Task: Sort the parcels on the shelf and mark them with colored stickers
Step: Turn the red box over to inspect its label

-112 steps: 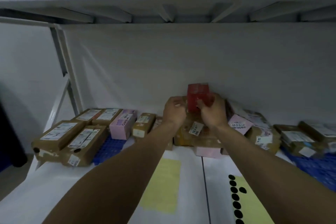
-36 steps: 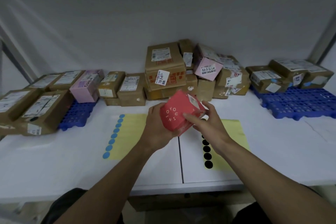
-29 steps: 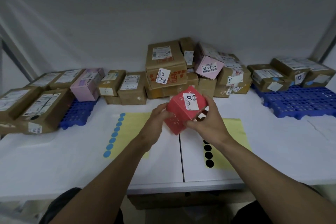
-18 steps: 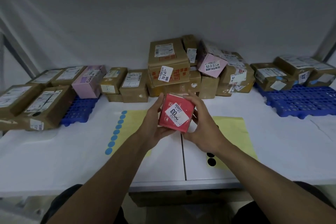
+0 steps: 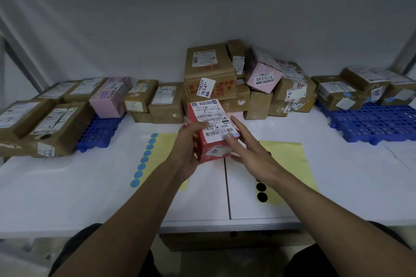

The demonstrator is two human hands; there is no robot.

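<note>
Middle of the frame: the left hand is gripping the red parcel, thumb curling over its shipping label. The right hand is touching its side with fingers straight.

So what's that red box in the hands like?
It's a small red cardboard box, held tilted above the white shelf. A big white label with barcodes covers its top face, and a small sticker sits on the near side. The left hand grips it; the right hand touches its right side with straight fingers.
</note>
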